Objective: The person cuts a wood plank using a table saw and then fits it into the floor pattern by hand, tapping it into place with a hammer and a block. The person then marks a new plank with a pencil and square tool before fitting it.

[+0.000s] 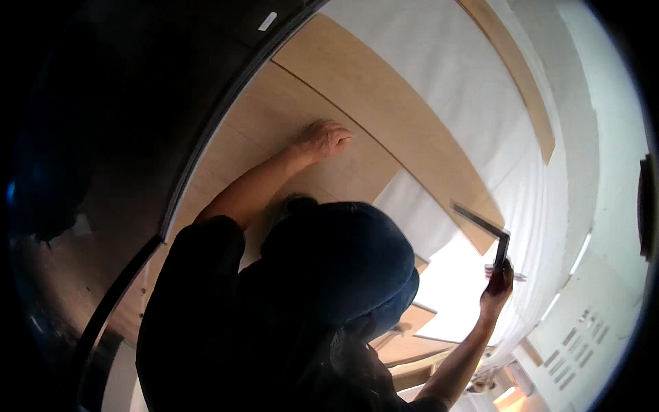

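Overhead, right hand (497, 283) gripping dark square (489, 233).

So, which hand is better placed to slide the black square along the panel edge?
Probably the right. The right hand holds the black square at the corner of the wooden panel; the left hand rests on the panel, apart from the square.

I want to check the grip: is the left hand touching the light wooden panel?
Touching. The head view shows the left hand pressed on the light wooden panel, with no gap visible between them.
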`<control>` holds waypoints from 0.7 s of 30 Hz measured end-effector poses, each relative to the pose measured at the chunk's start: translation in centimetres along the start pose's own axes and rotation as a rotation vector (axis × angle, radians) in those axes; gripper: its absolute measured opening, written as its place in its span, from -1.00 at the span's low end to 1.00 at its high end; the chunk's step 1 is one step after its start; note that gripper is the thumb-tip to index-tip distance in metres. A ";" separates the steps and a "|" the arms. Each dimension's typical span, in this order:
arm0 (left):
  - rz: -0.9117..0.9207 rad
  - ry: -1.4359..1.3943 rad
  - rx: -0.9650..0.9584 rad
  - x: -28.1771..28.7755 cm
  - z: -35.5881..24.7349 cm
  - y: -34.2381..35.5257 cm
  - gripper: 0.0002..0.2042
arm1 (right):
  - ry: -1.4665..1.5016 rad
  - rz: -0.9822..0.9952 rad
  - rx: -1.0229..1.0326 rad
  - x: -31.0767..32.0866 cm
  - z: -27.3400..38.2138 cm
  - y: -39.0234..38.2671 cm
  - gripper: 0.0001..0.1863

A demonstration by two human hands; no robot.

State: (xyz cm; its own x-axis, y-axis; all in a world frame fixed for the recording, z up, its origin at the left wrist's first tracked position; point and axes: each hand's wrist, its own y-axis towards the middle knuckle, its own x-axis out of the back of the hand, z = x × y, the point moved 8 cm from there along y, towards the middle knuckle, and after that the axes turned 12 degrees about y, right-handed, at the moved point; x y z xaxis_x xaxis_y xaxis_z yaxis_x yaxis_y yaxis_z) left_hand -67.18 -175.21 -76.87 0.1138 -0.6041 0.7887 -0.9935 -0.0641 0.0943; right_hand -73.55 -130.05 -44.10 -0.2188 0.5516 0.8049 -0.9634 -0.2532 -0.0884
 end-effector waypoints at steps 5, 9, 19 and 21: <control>-0.391 -0.065 -0.068 0.9 6.8 0.8 -0.91 | 0.549 0.241 0.007 -19.2 9.7 20.9 -0.65; -0.218 -0.047 -0.045 0.9 5.3 1.2 -0.88 | 0.793 0.529 -0.160 -35.8 10.9 31.0 -0.68; -0.204 0.069 0.046 2.2 4.4 0.5 -0.85 | 0.171 0.498 0.450 -51.1 13.6 36.2 -0.62; -0.186 0.043 0.063 2.2 4.5 0.4 -0.85 | 0.033 0.425 0.607 -51.3 14.3 35.9 -0.63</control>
State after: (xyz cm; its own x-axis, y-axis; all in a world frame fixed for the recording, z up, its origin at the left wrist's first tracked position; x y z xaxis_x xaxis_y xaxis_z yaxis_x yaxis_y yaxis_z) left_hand -67.32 -180.17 -77.86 0.2938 -0.5426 0.7869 -0.9537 -0.2215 0.2033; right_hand -94.71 -178.85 -80.17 -0.5675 0.3293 0.7547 -0.5415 -0.8397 -0.0408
